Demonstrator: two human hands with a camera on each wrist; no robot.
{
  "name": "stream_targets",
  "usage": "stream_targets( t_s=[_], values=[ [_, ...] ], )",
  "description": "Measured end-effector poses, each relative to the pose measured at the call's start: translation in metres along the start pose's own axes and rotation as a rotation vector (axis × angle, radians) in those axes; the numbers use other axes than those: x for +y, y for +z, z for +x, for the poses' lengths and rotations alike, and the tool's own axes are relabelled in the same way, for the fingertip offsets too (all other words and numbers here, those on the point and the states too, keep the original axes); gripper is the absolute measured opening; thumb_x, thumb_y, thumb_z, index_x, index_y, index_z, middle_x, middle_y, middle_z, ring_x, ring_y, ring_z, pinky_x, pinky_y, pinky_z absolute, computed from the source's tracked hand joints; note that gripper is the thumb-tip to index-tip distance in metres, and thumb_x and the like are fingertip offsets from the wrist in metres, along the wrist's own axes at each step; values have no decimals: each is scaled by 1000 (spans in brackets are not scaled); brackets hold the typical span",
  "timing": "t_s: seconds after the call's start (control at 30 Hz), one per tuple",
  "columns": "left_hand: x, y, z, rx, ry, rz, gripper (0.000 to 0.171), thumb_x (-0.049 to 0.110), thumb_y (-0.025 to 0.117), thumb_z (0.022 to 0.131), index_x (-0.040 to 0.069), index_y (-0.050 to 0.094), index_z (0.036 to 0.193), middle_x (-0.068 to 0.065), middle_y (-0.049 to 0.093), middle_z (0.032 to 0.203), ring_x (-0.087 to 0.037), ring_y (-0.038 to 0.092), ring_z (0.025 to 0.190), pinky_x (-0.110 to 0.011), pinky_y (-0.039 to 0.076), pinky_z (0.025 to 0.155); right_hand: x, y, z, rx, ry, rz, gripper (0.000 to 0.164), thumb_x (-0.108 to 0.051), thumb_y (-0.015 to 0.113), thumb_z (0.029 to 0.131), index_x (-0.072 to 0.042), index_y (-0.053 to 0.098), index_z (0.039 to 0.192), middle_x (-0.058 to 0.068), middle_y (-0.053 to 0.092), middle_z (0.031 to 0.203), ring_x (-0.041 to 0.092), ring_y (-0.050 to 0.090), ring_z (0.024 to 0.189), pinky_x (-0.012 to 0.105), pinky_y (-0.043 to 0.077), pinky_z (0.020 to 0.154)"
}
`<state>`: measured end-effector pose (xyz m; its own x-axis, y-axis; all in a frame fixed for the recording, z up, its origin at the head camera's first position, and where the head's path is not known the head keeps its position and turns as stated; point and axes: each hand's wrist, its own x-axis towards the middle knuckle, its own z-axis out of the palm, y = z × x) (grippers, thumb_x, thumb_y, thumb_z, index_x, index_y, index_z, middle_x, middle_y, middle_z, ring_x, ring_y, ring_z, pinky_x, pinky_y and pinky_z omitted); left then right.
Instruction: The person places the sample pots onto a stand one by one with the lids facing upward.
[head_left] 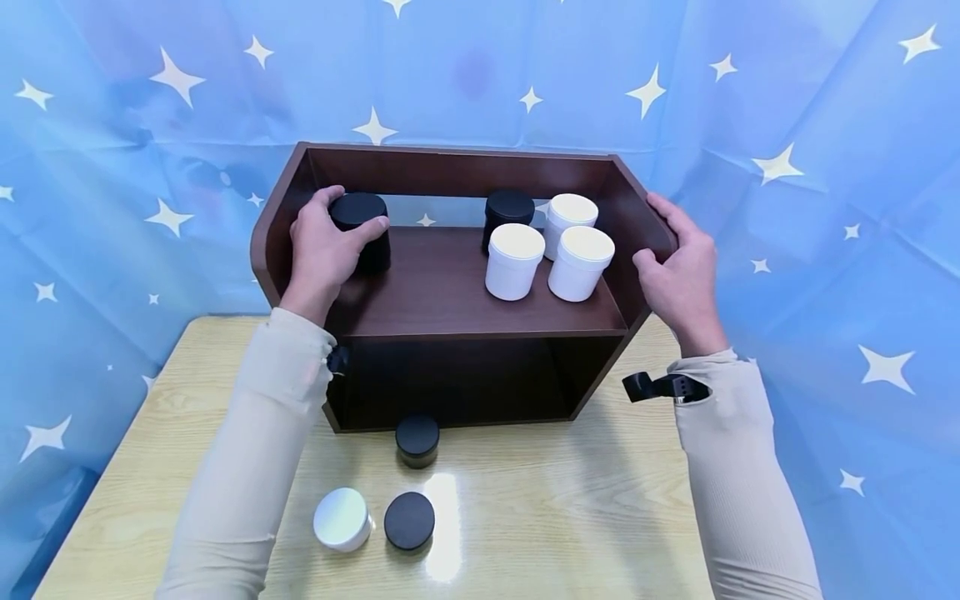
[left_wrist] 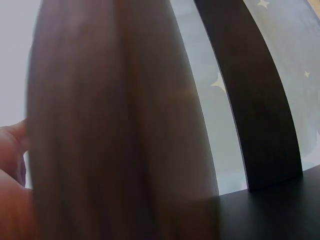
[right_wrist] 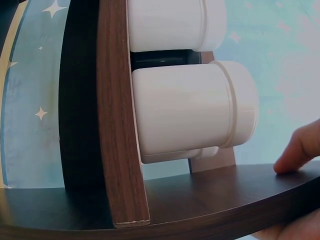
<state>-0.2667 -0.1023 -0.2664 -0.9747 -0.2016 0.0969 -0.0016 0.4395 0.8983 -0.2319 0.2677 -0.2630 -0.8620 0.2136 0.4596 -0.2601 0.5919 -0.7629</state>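
My left hand point(head_left: 321, 250) grips a black lidded jar point(head_left: 369, 242) at the left end of the dark brown shelf's point(head_left: 442, 287) upper board. In the left wrist view, a blurred brown panel point(left_wrist: 120, 120) covers much of the picture and hides that jar. With thumb inside and fingers outside, my right hand point(head_left: 684, 279) holds the right side panel point(right_wrist: 215, 192). Three white lidded jars point(head_left: 514, 265) stand upright toward the right of the upper board, with another black jar point(head_left: 508, 215) behind them.
On the wooden table point(head_left: 570, 517), in front of the shelf, stand a white jar point(head_left: 342, 519) and two black jars point(head_left: 409, 522). A blue curtain with white stars point(head_left: 465, 75) hangs close behind the shelf.
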Motion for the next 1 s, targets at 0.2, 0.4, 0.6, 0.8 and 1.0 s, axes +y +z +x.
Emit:
stream_targets(
  t_s=[0.2, 0.4, 0.6, 0.8, 1.0],
  values=[
    [1, 1, 7, 8, -20, 14, 79, 34, 68, 93, 17, 28, 159, -14, 34, 160, -32, 38, 141, -47, 43, 114, 0, 1, 0, -4, 4, 7, 66, 3, 46, 85, -25, 56, 144, 7, 59, 145, 14, 58, 99, 12, 48, 74],
    [1, 3, 10, -4, -54, 45, 81, 33, 68, 94, 18, 24, 160, -14, 32, 160, -33, 37, 143, -47, 44, 114, 0, 1, 0, -3, 10, 33, 67, 5, 46, 84, -23, 56, 144, 8, 58, 145, 12, 59, 97, 12, 48, 74],
    [0, 3, 10, -10, -58, 81, 80, 33, 64, 97, 16, 19, 161, -16, 33, 160, -35, 37, 143, -49, 42, 115, 1, 1, -1, 2, 1, 12, 66, 4, 47, 84, -22, 56, 144, 8, 58, 145, 13, 59, 98, 11, 48, 73],
    [-3, 1, 9, -7, -64, 122, 84, 32, 65, 96, 15, 16, 162, -16, 33, 161, -36, 37, 143, -50, 40, 117, 3, 3, -3, -9, -9, 17, 66, 5, 47, 84, -21, 56, 144, 10, 60, 143, 13, 60, 95, 10, 48, 72],
    [2, 4, 9, -16, -25, 170, 87, 27, 67, 95, 14, 13, 162, -18, 31, 162, -37, 35, 145, -52, 37, 119, 1, -1, -2, 4, -6, 23, 66, 5, 46, 84, -22, 56, 144, 9, 59, 144, 13, 60, 94, 11, 49, 71]
  ],
)
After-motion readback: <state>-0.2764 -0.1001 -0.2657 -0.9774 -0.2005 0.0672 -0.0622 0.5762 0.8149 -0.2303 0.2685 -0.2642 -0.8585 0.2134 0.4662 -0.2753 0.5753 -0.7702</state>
